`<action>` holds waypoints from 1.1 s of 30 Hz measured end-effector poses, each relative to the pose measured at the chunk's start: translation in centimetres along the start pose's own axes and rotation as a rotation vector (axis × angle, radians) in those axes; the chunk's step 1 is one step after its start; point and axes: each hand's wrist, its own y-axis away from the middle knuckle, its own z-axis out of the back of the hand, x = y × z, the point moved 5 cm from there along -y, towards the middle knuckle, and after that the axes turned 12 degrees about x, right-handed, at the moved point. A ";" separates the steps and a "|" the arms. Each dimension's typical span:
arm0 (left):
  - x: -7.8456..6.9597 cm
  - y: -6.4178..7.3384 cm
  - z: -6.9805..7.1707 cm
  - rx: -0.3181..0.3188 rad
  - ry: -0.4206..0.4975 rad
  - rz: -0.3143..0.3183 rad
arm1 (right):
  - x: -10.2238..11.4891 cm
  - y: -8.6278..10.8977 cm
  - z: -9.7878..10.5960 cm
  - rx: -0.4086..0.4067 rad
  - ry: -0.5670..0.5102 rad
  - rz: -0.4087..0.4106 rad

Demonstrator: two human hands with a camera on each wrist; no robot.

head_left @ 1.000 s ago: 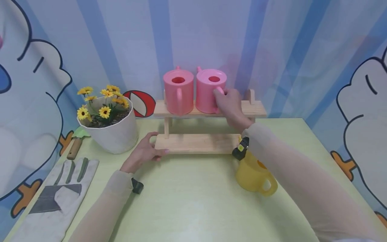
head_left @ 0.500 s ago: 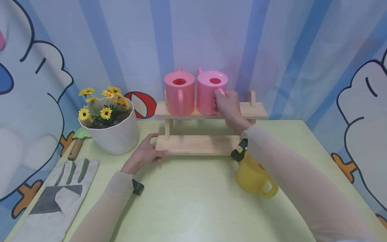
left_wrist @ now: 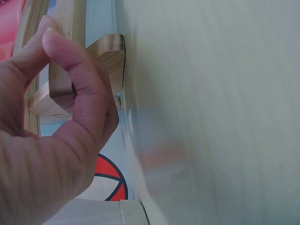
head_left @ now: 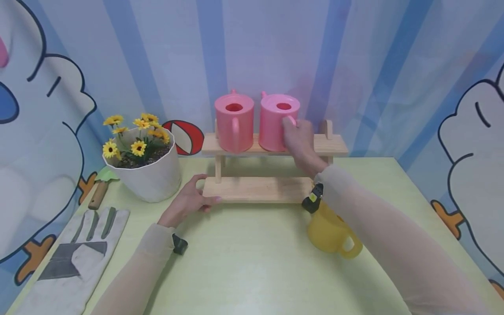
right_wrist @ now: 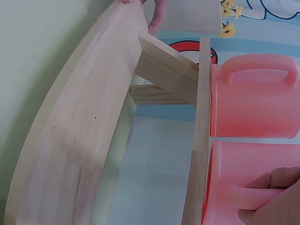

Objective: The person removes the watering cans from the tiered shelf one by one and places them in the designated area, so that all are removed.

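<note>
Two pink watering cans stand side by side on the upper board of a two-tier wooden shelf (head_left: pixel 260 189). My right hand (head_left: pixel 300 142) grips the handle of the right pink watering can (head_left: pixel 272 127); in the right wrist view its fingers (right_wrist: pixel 281 178) curl round that handle. A small gap separates it from the left pink watering can (head_left: pixel 226 129), whose handle faces me. My left hand (head_left: pixel 189 197) holds the left end of the lower board, thumb and fingers pinching it in the left wrist view. A yellow watering can (head_left: pixel 328 232) on the table is partly hidden by my right forearm.
A white pot (head_left: pixel 157 179) of yellow flowers stands left of the shelf. Near it lie a small wooden-handled trowel (head_left: pixel 98 194) and a pair of work gloves (head_left: pixel 75 262) on the table's left side. A striped, cartoon-printed curtain (head_left: pixel 267 43) hangs close behind.
The right pink watering can has shifted slightly to the right with my right hand, widening the gap to the left one. My left hand keeps its hold on the lower board.
</note>
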 end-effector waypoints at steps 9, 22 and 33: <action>0.2 -0.3 0.1 -0.025 -0.034 0.044 | -0.1 0.8 0.6 0.009 -0.015 0.016; 0.1 -0.4 0.1 -0.016 -0.017 0.040 | 0.1 2.8 1.3 0.011 -0.013 -0.026; 0.1 -0.2 0.0 -0.019 -0.052 0.062 | 0.2 5.9 1.1 0.032 0.018 -0.042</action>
